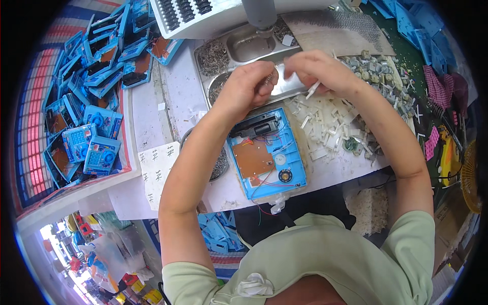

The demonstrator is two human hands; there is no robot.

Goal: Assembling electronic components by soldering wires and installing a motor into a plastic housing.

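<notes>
My left hand (246, 85) is closed, fingers curled, over the near edge of a metal compartment tray (288, 90). Small dark metal parts, too small to name, show between its fingertips. Close beside it my right hand (325, 72) has bent fingers, with a slim white plastic piece (313, 90) sticking out below them. Below both hands lies an open blue plastic casing (290, 147) showing its inside. In it are a brown circuit board (252, 158), a black mechanism (262, 128), thin wires and a small round speaker (285, 175).
Many blue casings (101, 124) fill a bin on the left. White plastic parts (325, 129) and grey blocks (378, 76) are heaped on the right. A grey cylindrical tool (259, 12) hangs over the tray. A round dish (219, 168) stands left of the casing, beside a marked sheet (155, 173).
</notes>
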